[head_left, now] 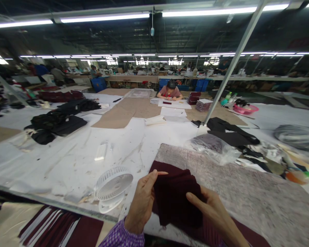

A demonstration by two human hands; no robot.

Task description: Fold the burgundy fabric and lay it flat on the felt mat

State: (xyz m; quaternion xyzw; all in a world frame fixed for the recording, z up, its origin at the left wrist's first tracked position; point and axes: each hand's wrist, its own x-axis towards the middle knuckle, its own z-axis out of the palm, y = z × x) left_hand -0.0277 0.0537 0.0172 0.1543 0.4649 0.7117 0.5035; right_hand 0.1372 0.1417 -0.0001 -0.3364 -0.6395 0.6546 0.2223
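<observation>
Dark maroon fabric pieces (179, 197), apparently a small stack with uneven upper edges, are held up in front of me. At their left edge is my left hand (143, 195), closed, with thumb and index finger together and the index pointing over the cloth. My right hand (213, 207) grips the right edge, thumb on the near face and fingers behind, mostly hidden. Below and behind, more maroon cloth (247, 233) lies on a mottled grey board (260, 192). A purple checked sleeve (123, 235) covers my left forearm.
A white fan (114, 185) stands left of my hands on the white table (74, 164). A clear plastic bag (213, 145) and dark cloth (229, 132) lie beside a slanted metal post (234, 61). Across the table, a person (170, 91) bends over papers.
</observation>
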